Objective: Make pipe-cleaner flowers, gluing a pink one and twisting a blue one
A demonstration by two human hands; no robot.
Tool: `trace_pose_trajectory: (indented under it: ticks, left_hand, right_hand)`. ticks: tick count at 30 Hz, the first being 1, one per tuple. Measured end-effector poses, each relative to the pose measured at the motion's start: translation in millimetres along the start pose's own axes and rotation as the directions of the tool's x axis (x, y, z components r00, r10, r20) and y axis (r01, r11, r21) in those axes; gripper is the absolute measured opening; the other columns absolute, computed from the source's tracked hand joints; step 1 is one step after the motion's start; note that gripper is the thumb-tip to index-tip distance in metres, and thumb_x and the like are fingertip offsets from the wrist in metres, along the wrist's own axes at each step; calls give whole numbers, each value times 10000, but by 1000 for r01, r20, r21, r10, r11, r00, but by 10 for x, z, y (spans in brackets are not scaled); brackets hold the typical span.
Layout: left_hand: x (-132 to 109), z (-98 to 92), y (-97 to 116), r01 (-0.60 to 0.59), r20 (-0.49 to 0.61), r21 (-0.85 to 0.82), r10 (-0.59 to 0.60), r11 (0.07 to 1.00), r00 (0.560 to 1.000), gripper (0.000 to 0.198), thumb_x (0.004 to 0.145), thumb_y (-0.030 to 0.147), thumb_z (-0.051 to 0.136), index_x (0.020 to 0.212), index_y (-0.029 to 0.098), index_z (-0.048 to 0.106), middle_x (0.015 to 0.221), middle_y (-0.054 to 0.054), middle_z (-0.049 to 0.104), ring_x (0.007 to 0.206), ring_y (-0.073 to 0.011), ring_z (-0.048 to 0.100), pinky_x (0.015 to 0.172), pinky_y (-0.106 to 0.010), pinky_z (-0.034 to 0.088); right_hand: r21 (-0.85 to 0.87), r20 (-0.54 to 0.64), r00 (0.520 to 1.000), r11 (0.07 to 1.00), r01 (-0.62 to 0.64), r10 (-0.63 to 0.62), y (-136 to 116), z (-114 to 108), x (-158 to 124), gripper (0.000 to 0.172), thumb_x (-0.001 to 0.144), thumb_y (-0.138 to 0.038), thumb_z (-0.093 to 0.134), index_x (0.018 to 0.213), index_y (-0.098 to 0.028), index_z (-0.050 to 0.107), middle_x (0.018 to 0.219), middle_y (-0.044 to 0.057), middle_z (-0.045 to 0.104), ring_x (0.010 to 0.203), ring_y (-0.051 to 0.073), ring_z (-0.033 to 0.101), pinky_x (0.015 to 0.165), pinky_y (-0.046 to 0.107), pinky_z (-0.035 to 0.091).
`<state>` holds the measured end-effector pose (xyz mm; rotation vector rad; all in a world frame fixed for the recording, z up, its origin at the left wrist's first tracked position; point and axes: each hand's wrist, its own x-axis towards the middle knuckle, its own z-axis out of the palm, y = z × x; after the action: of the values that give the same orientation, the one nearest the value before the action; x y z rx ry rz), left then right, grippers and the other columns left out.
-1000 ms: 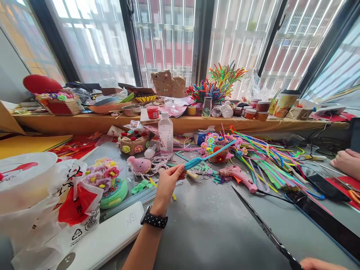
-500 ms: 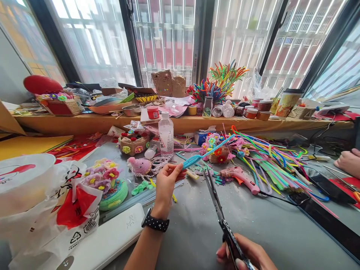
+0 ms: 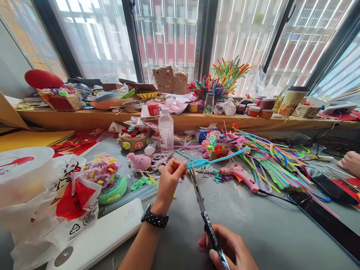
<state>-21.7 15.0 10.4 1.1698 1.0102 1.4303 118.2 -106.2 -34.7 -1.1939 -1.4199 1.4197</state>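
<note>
My left hand (image 3: pixel 170 180) pinches one end of a blue pipe cleaner (image 3: pixel 222 158), which is folded into loops near my fingers and runs out straight to the right. My right hand (image 3: pixel 227 247) is wrapped round the handles of long dark scissors (image 3: pixel 203 208), held low in front of me. Their blade tips reach up to the looped part of the pipe cleaner, close by my left fingertips. Whether the blades touch it I cannot tell. Just beyond, a pink glue gun (image 3: pixel 242 176) lies on the grey table (image 3: pixel 191 225).
A bottle (image 3: pixel 165 131) stands behind my left hand. Left are a pink flower piece (image 3: pixel 102 170), a white power bank (image 3: pixel 98 236) and a plastic bag (image 3: pixel 75 198). Loose pipe cleaners (image 3: pixel 275 161) spread out right. Another person's hand (image 3: pixel 350 163) rests at the right edge.
The scissors in my right hand have moved left and their blades have come up to the pipe cleaner. My left hand has shifted slightly right.
</note>
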Motion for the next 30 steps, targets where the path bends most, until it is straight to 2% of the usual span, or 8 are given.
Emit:
trace_pose_trajectory:
  ticks: [4,13,19,22,24,26,28,30]
  left_hand:
    - [-33,29,20,-21,91,18,19,1000,996,220,655,290,587,575,158,430,470,58,475,443,-57,408,457,-183,329]
    - [-45,32,-7,-53,153,66,42,996,987,213,705,293,544,588,160,426,474,57,443,446,-58,386,460,-187,311]
    - [-17,24,-33,-19,175,87,3,996,985,241,687,341,552,586,166,419,468,55,441,428,-62,383,443,-190,309]
    - [-21,20,-52,-67,165,158,41,985,986,224,710,353,520,621,170,426,509,43,454,464,-78,414,464,-199,326]
    - [-39,25,-64,-152,159,264,113,953,981,205,746,349,474,646,175,433,547,32,460,508,-93,439,496,-210,335]
    - [-61,33,-76,-257,173,407,202,876,964,198,782,332,419,656,181,441,571,23,464,539,-106,442,529,-225,329]
    - [-79,43,-89,-340,206,523,271,782,940,214,807,308,373,644,186,440,579,16,465,555,-115,430,554,-238,311]
    - [-88,52,-102,-377,232,569,298,731,926,237,820,292,343,624,190,427,573,13,459,552,-120,412,555,-244,293]
  right_hand:
    - [-3,4,1000,1000,15,-15,-81,-1,11,527,576,-645,497,732,-143,539,725,74,555,668,171,523,591,254,425]
    - [33,-30,997,997,66,-65,-2,4,87,519,585,-653,478,711,-152,524,699,64,544,675,174,515,619,267,423]
    - [-91,0,996,992,90,-91,-9,-29,99,399,637,-546,510,709,-153,520,669,45,540,624,148,504,580,239,411]
    - [-135,-1,995,986,96,-97,27,-43,115,355,651,-507,515,685,-154,516,642,36,530,588,137,495,553,230,403]
    - [-143,-50,993,984,102,-110,71,-40,131,343,642,-497,527,667,-155,513,623,30,528,565,133,491,540,230,398]
    - [-146,-81,990,984,107,-119,108,-35,142,343,639,-497,525,658,-155,513,612,30,528,553,131,489,529,230,395]
    - [-150,-80,990,983,106,-119,123,-34,144,347,644,-499,516,658,-152,513,611,32,525,548,130,488,525,230,392]
    - [-164,-74,990,981,105,-119,109,-39,137,353,644,-504,514,652,-151,511,607,31,520,547,128,482,523,230,388]
